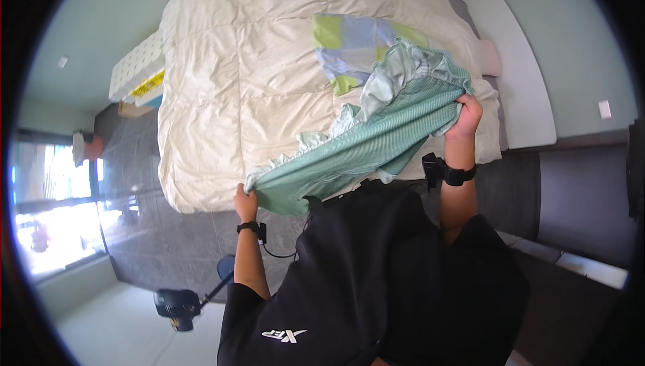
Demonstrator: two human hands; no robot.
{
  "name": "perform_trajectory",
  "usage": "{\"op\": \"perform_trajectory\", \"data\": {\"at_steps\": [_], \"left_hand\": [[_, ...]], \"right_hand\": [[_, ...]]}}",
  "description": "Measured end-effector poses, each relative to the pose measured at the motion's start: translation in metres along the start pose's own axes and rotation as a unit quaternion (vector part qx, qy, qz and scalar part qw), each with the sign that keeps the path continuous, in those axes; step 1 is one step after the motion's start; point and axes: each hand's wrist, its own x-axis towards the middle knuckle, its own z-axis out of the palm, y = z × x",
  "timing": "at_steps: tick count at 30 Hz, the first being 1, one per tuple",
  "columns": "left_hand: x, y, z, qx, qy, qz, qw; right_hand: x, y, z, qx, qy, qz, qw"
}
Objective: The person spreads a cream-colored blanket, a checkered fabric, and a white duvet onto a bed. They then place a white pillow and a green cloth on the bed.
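Note:
A green ribbed cloth with pale ruffled edges [376, 134] is stretched slantwise in front of me, over the near side of the bed. I cannot tell whether it is a pillowcase or a garment. My left hand [246, 201] is closed on its lower left corner, by the bed's near edge. Higher up on the right, my right hand [467, 116] grips the other end. The ruffled part near my right hand is bunched up, and the lower edge sags toward my body. Beneath it lies a cream quilt [208, 97], wrinkled and spread across the bed.
A blue, green and white checked cloth [349, 47] lies on the quilt beyond the green cloth. The headboard [514, 70] stands at the right, with a pink pillow [490, 58] before it. White stacked items [138, 67] sit left of the bed. A black fan [178, 304] stands at lower left.

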Motion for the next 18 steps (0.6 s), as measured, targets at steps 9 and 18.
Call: {"op": "perform_trajectory", "data": {"at_steps": [9,18], "left_hand": [[0.083,0.074,-0.021,0.190,-0.021,0.002,0.982],[0.146,0.219,-0.035,0.267,0.027,0.093,0.959]], "right_hand": [[-0.009,0.017,-0.179,-0.117,0.264,0.297,0.910],[0.058,-0.030,-0.247,-0.084,0.287,0.157,0.941]]}}
